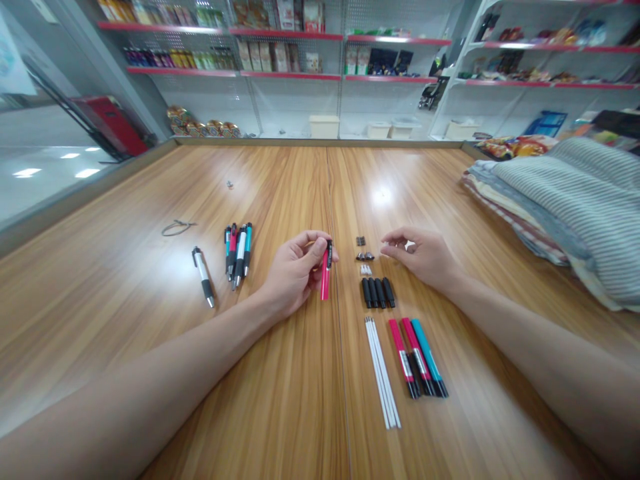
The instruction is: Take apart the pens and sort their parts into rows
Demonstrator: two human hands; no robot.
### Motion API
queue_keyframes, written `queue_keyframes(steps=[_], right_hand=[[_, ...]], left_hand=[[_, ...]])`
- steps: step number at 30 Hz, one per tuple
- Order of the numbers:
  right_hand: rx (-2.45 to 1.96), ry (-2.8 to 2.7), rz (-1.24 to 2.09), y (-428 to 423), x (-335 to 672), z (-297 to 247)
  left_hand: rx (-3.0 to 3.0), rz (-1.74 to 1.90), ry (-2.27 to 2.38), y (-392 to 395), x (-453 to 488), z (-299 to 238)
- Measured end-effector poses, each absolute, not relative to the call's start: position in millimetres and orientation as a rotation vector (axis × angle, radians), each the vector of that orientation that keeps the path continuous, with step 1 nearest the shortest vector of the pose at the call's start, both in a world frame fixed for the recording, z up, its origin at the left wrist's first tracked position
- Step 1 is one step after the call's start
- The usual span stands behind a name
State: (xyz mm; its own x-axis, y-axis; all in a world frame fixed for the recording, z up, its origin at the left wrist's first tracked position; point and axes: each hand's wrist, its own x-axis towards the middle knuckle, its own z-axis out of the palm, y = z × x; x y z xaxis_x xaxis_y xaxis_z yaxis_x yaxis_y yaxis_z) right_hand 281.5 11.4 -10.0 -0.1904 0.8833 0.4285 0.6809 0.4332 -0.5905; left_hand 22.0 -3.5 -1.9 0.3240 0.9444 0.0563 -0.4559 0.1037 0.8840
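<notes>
My left hand is closed around a pink pen barrel, its black clip end pointing up and its lower end free. To the right of the table seam, my right hand has thumb and fingers pinched together just above the table. Something small and whitish may be at its fingertips, too small to make out. Beside that hand lie small springs, metal pen tips, small white plastic pieces and several black rubber grips. Closer to me are white ink refills and pink and teal pen barrels.
Several whole pens lie grouped at the left, with a white pen apart from them. Beyond are a grey loop of cord and a small metal bit. Folded cloths are piled on the right; shelves stand behind.
</notes>
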Motion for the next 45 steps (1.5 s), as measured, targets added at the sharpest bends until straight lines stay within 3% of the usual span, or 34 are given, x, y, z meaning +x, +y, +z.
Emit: queue_keyframes(steps=[45], right_hand=[[-1.311,-2.067,0.357,6.0,279.7,-8.2]], left_hand=[[1.057,0.925,0.479,-8.3,15.9,-1.2]])
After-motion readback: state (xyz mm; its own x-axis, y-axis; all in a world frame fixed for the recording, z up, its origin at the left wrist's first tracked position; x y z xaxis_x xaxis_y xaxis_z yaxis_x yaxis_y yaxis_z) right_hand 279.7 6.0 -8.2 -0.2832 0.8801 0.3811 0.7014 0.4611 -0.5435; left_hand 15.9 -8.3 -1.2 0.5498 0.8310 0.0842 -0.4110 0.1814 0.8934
